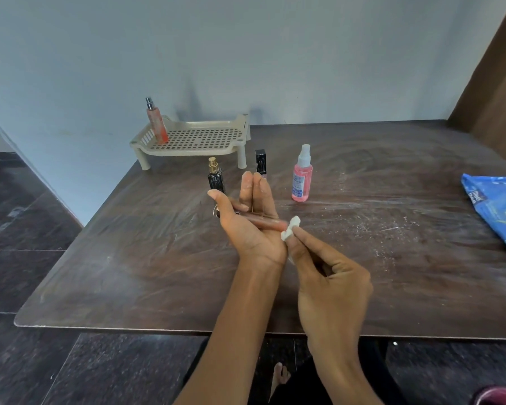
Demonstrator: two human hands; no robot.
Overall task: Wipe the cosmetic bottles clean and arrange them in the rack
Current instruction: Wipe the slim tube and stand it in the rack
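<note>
Progress: one orange spray bottle (157, 120) stands upright at the left end of the beige rack (196, 141); it seems the only bottle arranged so far.
In hand: a slim brown tube (260, 222) lies across the left hand (247, 222), thumb and fingers closed round it, two fingers stretched forward.
Wiping: the right hand (327, 276) pinches a small white wipe (290, 228) against the tube's near end; the remaining fingers are curled.
Waiting: on the surface (392, 258) stand a black bottle with a gold cap (216, 178), a dark slim bottle (260, 162) and a pink spray bottle (302, 175), all upright, near the rack but not in it.
Left to do: finish this tube, wipe those three, rack all four.
Aside: a blue wipes pack (497, 206) lies at the right edge; the surface looks streaked with pale smears.
</note>
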